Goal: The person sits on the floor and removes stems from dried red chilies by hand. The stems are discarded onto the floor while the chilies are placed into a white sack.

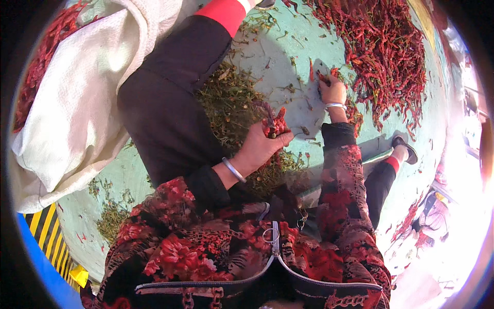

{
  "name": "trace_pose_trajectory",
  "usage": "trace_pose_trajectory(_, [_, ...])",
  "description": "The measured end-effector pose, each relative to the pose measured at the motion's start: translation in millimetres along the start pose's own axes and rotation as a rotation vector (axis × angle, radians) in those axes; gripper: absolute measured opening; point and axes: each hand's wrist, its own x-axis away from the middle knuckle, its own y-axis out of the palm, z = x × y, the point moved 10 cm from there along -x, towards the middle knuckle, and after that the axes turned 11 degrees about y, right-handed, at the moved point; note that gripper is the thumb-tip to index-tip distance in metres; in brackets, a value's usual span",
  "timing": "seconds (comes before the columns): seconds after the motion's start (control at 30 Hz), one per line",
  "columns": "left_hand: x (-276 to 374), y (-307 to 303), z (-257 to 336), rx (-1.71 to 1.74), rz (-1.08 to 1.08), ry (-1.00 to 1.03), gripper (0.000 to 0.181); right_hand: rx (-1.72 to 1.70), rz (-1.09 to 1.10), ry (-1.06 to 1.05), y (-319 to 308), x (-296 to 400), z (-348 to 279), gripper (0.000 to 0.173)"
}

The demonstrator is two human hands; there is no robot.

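Observation:
My left hand [259, 143], a metal bangle at its wrist, is closed around a small bunch of dried red chillies [278, 123] whose tips stick out above the thumb. Further out, my right hand [334, 92] reaches down close to the pale green floor [281, 58]. Its fingers pinch a dried red chilli [323, 78]; how many pieces it holds is partly hidden. One loose red chilli [311, 69] lies just left of those fingers. A large heap of dried red chillies [386, 58] spreads to the right of my right hand.
Between my legs lies a pile of greenish-brown stems [231, 104], with loose stems scattered beyond. A white woven sack [88, 89] covers the left side, beside more red chillies [34, 85]. My bent leg [170, 104] borders the stem pile. Yellow-and-black striping [50, 235] runs at lower left.

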Motion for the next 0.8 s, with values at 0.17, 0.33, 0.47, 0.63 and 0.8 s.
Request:
trace_pose_trajectory(0.17, [-5.4,-11.5,-3.0,-0.040,0.078,0.050,0.009,-0.595,-0.135,0.218,-30.3,43.4,4.3,0.017])
trace_pose_trajectory(0.33, [-7.7,-3.5,2.6,-0.128,0.052,0.155,0.012,-0.718,-0.249,0.156,-45.1,135.2,-25.4,0.011])
trace_pose_trajectory(0.47, [-6.9,12.8,-3.7,-0.056,-0.077,0.136,0.018,-0.537,-0.245,-0.007,-65.3,169.3,-62.0,0.013])
trace_pose_trajectory(0.63, [-1.7,11.9,-10.6,0.026,-0.093,0.040,0.017,-0.524,-0.338,-0.036,-66.5,189.0,-90.4,0.019])
trace_pose_trajectory(0.8, [-5.3,3.4,-5.7,0.230,-0.022,-0.024,0.011,-1.050,-0.435,0.233,-72.7,173.5,-67.2,0.025])
